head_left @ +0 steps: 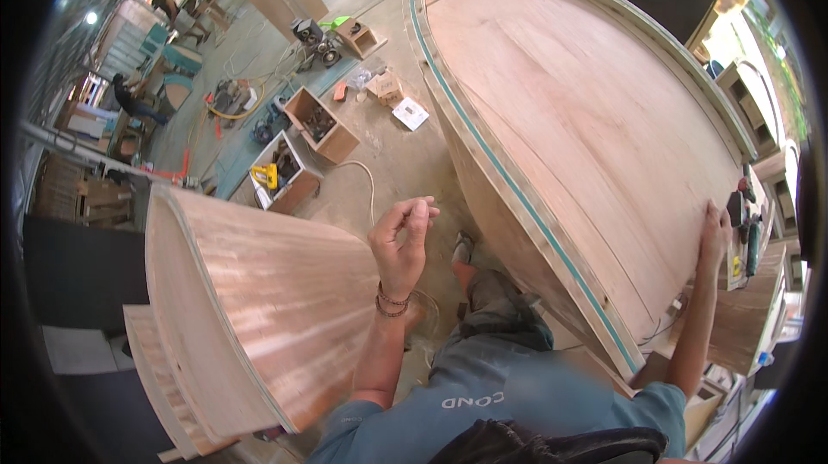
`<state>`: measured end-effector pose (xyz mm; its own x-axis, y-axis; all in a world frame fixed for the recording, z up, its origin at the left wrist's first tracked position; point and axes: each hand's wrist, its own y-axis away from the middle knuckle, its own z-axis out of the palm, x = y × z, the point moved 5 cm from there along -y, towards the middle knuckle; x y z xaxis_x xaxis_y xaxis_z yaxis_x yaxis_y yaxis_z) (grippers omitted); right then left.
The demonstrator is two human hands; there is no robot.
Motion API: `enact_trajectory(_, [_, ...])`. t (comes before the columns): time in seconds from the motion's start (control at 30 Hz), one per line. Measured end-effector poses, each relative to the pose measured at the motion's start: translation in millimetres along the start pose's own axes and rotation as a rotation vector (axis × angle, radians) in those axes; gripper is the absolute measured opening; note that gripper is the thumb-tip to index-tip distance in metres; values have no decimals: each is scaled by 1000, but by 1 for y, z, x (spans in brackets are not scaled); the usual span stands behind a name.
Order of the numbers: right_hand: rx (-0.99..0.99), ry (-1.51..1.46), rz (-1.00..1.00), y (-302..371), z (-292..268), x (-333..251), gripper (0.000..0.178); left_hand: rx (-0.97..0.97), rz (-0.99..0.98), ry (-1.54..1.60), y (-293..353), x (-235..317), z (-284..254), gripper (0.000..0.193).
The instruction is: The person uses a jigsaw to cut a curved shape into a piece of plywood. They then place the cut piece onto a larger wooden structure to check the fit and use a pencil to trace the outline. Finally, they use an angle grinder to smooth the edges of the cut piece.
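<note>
My left hand [402, 244] is raised over the gap between two curved wooden pieces. Its fingers are bent and drawn together with the thumb; what they hold, if anything, is too small to make out. A bracelet circles that wrist. My right hand [713, 234] lies with fingers stretched out near the right edge of a large curved wooden panel [552, 102]. A teal strip [517, 179] runs along the panel's left rim. Just beyond the right hand sit a red-and-black power tool [742, 201] and a green power tool [754, 244].
A curved, slatted wooden piece [276, 291] stands at my left. On the floor ahead are a wooden box [332, 141], a white-rimmed box [297, 184] with a yellow tool [266, 175], cardboard [385, 87] and a cable [366, 172]. A person [134, 102] works far left.
</note>
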<state>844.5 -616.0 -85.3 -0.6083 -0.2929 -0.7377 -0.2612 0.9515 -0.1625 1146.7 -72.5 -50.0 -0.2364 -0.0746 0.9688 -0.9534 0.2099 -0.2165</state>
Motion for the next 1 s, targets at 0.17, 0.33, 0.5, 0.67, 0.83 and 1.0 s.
enact_trajectory(0.17, [47,-74,165,-3,-4,4,40,-129,364,-209,-129,22,8,15])
enact_trajectory(0.33, [-69,63,343,-28,-11,18,44,-310,763,-304,-224,48,38,20])
enact_trajectory(0.5, [76,329,301,-34,-10,9,60,-645,958,-393,-307,41,75,44])
enact_trajectory(0.67, [85,341,540,-27,0,-13,71,-927,1042,-386,-379,13,96,58])
enact_trajectory(0.83, [171,392,796,-39,-17,36,78,-1177,1053,-267,-425,-14,106,61])
enact_trajectory(1.0, [445,555,780,-30,-30,32,78,-1289,1159,-114,-453,-47,121,58])
